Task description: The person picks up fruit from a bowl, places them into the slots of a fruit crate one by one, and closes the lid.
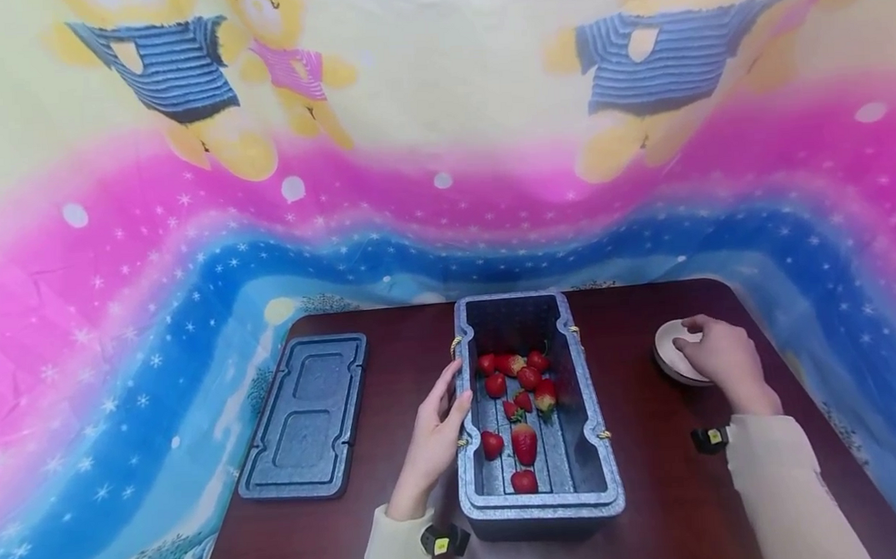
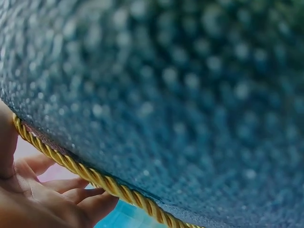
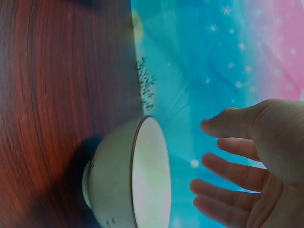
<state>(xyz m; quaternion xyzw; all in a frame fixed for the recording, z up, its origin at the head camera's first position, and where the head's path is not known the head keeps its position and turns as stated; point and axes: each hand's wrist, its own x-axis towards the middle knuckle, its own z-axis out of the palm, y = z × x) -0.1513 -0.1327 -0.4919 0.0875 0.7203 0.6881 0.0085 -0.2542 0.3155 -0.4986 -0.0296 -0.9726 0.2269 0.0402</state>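
A grey-blue speckled box [image 1: 542, 509] stands upright on the table without a lid, and several red strawberries [image 1: 524, 445] lie on its slatted floor. My left hand [image 1: 434, 430] rests along the box's left side, thumb and fingers extended at the rim. Beside that hand in the left wrist view, a gold twisted rope [image 2: 85, 172] runs along the box wall. Over at the right, my right hand [image 1: 724, 359] hovers above a white bowl [image 1: 667, 345]. Its fingers are loosely bent and apart from the bowl's brown-edged rim in the right wrist view, holding nothing.
A matching speckled lid [image 1: 304, 419] lies flat on the left of the dark wooden table [image 1: 401, 340]. Behind and around the table hangs a colourful cloth [image 1: 445, 213] printed with bears and snowflakes. Each wrist wears a small black camera band.
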